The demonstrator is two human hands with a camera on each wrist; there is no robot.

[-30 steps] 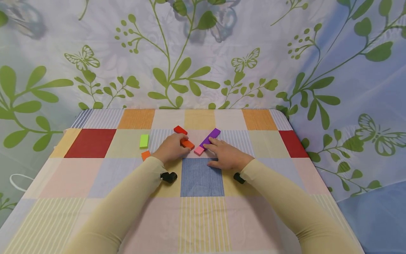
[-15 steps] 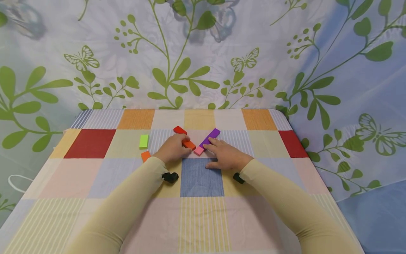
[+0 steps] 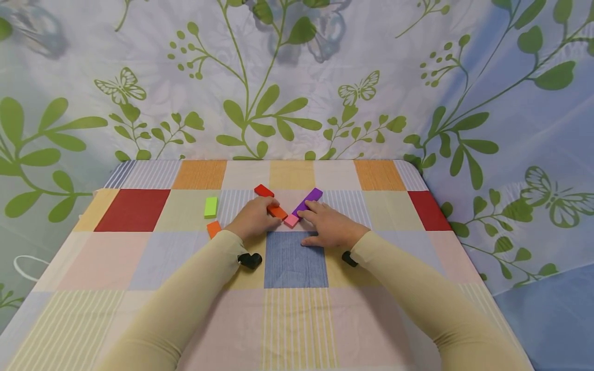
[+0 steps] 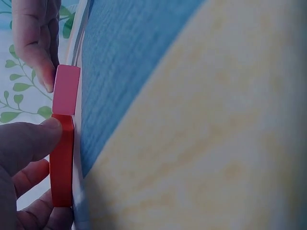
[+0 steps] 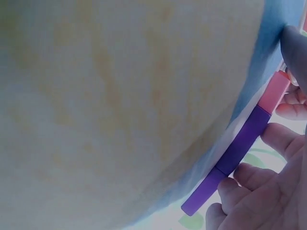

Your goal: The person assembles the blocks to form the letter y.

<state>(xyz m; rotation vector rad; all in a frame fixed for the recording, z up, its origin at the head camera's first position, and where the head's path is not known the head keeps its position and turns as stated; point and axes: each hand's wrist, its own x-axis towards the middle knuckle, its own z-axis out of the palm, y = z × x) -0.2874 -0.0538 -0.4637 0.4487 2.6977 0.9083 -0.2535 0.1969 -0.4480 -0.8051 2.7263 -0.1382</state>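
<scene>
My left hand pinches an orange-red block between thumb and fingers. Its near end meets a pink block, and the two form the point of a V. Behind it on the left arm lies a red block. The right arm is a row of purple blocks running back from the pink one; two shades show in the right wrist view. Fingertips of my right hand rest along the outer side of the purple row, with the thumb held apart, touching the cloth.
A lime green block and an orange block lie left of my left hand, the orange one close by the wrist. A patchwork cloth covers the table, which meets a leaf-patterned curtain at the back.
My left hand has shifted slightly right, sliding the orange-red block up to the pink one and away from the red block. My right hand has hardly moved.
</scene>
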